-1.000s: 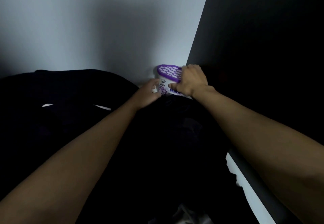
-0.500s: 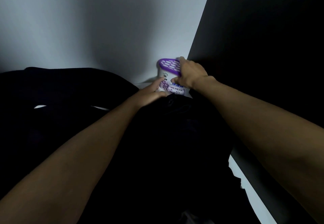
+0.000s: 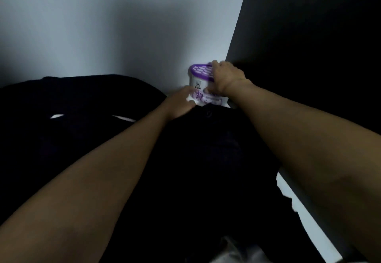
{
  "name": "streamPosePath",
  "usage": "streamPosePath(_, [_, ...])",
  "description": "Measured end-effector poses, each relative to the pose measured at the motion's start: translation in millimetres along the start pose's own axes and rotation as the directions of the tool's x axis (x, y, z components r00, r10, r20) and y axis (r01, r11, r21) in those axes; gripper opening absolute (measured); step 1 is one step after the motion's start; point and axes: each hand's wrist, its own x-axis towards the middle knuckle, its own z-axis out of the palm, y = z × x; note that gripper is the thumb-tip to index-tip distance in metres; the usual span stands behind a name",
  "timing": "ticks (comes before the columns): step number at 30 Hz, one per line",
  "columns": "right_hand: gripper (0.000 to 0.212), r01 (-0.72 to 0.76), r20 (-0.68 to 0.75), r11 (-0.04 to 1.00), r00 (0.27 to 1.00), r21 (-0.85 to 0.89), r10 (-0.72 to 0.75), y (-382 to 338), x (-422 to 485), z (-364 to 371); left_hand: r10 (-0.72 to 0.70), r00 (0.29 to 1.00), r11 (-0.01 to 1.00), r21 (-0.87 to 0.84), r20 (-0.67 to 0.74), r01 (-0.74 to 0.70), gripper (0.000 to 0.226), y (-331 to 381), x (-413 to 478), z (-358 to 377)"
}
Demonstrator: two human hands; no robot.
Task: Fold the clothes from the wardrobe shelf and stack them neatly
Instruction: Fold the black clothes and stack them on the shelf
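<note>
A heap of black clothes (image 3: 86,118) covers the wardrobe shelf from the left edge to the right wall. In the far right corner stands a white tub with a purple perforated lid (image 3: 199,70). My right hand (image 3: 226,77) lies over the tub's lid and right side, fingers wrapped on it. My left hand (image 3: 181,104) touches the tub's lower left side, partly resting on the black cloth. Both forearms reach across the clothes. The tub's base is hidden behind the cloth.
A pale back wall (image 3: 103,25) rises behind the clothes. A dark side panel (image 3: 309,36) closes the right. A strip of white shelf (image 3: 305,211) shows along the right edge. Some pale fabric (image 3: 237,252) lies at the bottom.
The tub has risen slightly and now stands more upright in the corner. My right hand has shifted higher onto its lid; my left hand stays low against its side.
</note>
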Motion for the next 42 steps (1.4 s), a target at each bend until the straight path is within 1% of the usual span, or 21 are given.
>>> streamPosePath(2, [0.071,0.012,-0.1,0.997,0.995,0.075,-0.004,-3.7,-18.5,-2.7,0.004,0.996,0.994,0.113,-0.091,0.007,0.044,5.5,-9.2,-3.0])
streamPosePath(4, [0.058,0.054,-0.224,0.981,0.975,0.184,-0.012,-4.5,-40.3,-9.9,0.005,0.992,0.995,0.097,-0.125,0.007,0.045,12.8,-21.2,-6.3])
streamPosePath(5, [0.054,0.074,-0.277,0.954,0.961,0.29,0.009,-4.5,-51.5,-15.6,0.004,0.991,0.998,0.066,-0.135,0.005,0.045,16.8,-28.1,-7.5])
streamPosePath(7, [0.046,0.101,-0.338,0.832,0.935,0.546,0.108,-4.3,-72.3,-30.7,-0.009,0.984,1.0,-0.013,-0.178,0.007,0.044,29.2,-43.4,-10.9])
streamPosePath(8, [0.042,0.115,-0.355,0.76,0.921,0.64,0.159,-4.3,-82.2,-38.3,-0.021,0.978,0.999,-0.049,-0.209,0.011,0.043,36.5,-53.0,-12.8])
streamPosePath(10, [0.035,0.141,-0.373,0.645,0.896,0.751,0.239,-6.4,-101.8,-51.8,-0.024,0.964,0.998,-0.068,-0.265,0.006,0.045,51.5,-76.8,-16.5])
streamPosePath(12, [0.03,0.172,-0.38,0.549,0.878,0.818,0.291,-12.0,-122.2,-62.9,0.008,0.951,0.999,-0.03,-0.31,-0.018,0.046,66.9,-107.1,-22.8])
streamPosePath(14, [0.027,0.205,-0.378,0.478,0.876,0.854,0.3,-22.0,-143.2,-69.9,0.031,0.939,0.999,0.026,-0.342,-0.023,0.046,82.1,-140.3,-32.5])
streamPosePath(16, [0.024,0.244,-0.374,0.423,0.89,0.873,0.259,-36.5,-164.7,-75.1,0.035,0.929,0.994,0.11,-0.369,0.007,0.045,97.6,-175.5,-44.5])
streamPosePath(19, [0.022,0.301,-0.362,0.357,0.925,0.884,0.115,-63.2,-200.5,-74.6,0.028,0.899,0.972,0.223,-0.438,0.078,0.043,115.0,-235.3,-55.1])
streamPosePath(21, [0.021,0.353,-0.376,0.357,0.927,0.865,-0.007,-79.2,-224.4,-63.8,0.022,0.868,0.916,0.358,-0.497,0.182,0.041,121.0,-277.4,-56.3])
streamPosePath(22, [0.022,0.38,-0.379,0.361,0.922,0.852,-0.079,-87.3,-235.4,-56.2,0.021,0.849,0.845,0.463,-0.528,0.267,0.04,122.4,-299.4,-56.8])
streamPosePath(24, [0.024,0.423,-0.354,0.38,0.904,0.823,-0.24,-105.1,-256.9,-39.1,0.005,0.813,0.613,0.644,-0.582,0.457,0.031,123.0,-345.3,-60.4])
streamPosePath(26, [0.035,0.439,-0.28,0.415,0.877,0.797,-0.391,-123.6,-275.7,-23.1,-0.06,0.784,0.362,0.719,-0.618,0.594,0.016,125.9,-392.0,-66.6])
streamPosePath(28, [0.046,0.405,-0.147,0.469,0.857,0.785,-0.495,-140.7,-293.4,-10.1,-0.14,0.759,0.181,0.737,-0.636,0.652,0.012,127.7,-434.0,-71.6])
streamPosePath(30, [0.048,0.405,-0.044,0.601,0.851,0.689,-0.523,-153.1,-304.9,-2.4,-0.151,0.769,0.066,0.77,-0.621,0.634,0.011,127.2,-459.6,-71.1])
streamPosePath(32, [0.042,0.413,0.017,0.701,0.855,0.581,-0.518,-160.1,-310.4,-1.6,-0.156,0.81,-0.004,0.821,-0.565,0.572,0.015,125.7,-468.8,-65.4])
streamPosePath(34, [0.039,0.396,0.071,0.732,0.854,0.554,-0.516,-163.8,-313.3,-5.4,-0.178,0.84,-0.048,0.857,-0.513,0.513,0.02,121.0,-469.9,-61.9])
streamPosePath(37, [0.044,0.374,0.093,0.697,0.842,0.612,-0.532,-160.6,-314.1,-14.3,-0.176,0.868,-0.077,0.886,-0.464,0.458,0.028,116.3,-469.3,-67.7])
streamPosePath(39, [0.047,0.383,0.049,0.657,0.841,0.65,-0.539,-155.5,-313.7,-21.8,-0.174,0.875,-0.072,0.892,-0.452,0.447,0.025,111.7,-471.4,-72.7])
streamPosePath(42, [0.045,0.439,-0.03,0.619,0.83,0.651,-0.557,-151.7,-313.0,-32.7,-0.166,0.887,-0.055,0.902,-0.431,0.428,0.027,101.0,-477.7,-82.1])
